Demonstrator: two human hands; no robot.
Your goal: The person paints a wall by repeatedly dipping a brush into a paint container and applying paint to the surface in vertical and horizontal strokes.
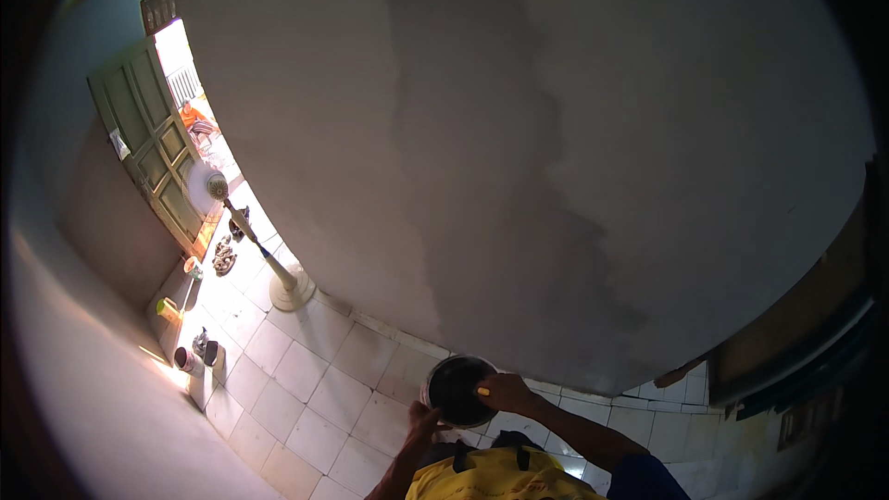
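Note:
A dark round bucket (454,380) is in front of my body, low in the view, its inside almost black. My left hand (424,417) grips the bucket at its left lower side, with the fingers partly hidden. Over the bucket's right rim reaches my right hand (507,393), closed. A small yellow-orange piece (483,392), perhaps the end of a handle, pokes out of that hand; the rest of it is lost in the dark. Beyond the bucket rises a pale wall (306,83) bearing a large darker patch (491,157).
A pedestal fan (292,289) stands on the white tiled floor (338,398) to the left. Along the left wall are a yellow-green jug (169,309), a tin (185,358) and dark bundles (224,256). A green door (148,130) stands open; a person (196,120) sits outside. Dark furniture (806,352) is at right.

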